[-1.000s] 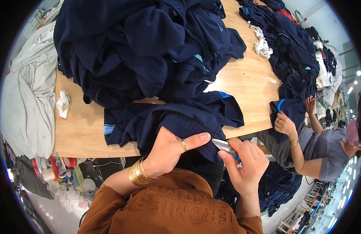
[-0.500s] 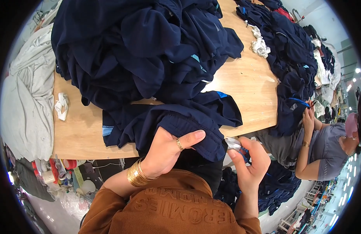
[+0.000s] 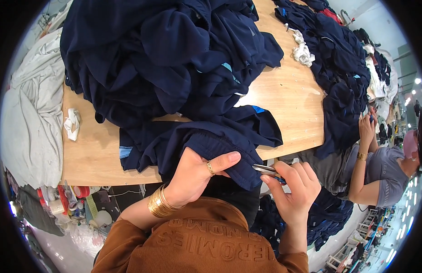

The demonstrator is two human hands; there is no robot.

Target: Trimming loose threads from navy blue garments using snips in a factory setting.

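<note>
A navy garment (image 3: 170,139) lies over the near table edge, its gathered, stitched band drawn toward me. My left hand (image 3: 190,179) grips that band, thumb on top and the fingers hidden beneath the cloth. In my right hand (image 3: 294,189) is a pair of thread snips (image 3: 265,170), with metal blades and a blue part showing between the fingers. The snips' tips point left, at or very close to the band's right edge; whether they touch it I cannot tell.
A large heap of navy garments (image 3: 142,59) covers the table (image 3: 293,109) beyond my hands. Grey cloth (image 3: 31,109) hangs over the left side. White strips (image 3: 72,124) lie nearby. On the right, a co-worker (image 3: 379,175) sits by another navy pile (image 3: 340,59).
The snips have turned in my right hand, so their blades now point at the band. My left hand keeps its hold. The co-worker's hands have come up off the navy cloth.
</note>
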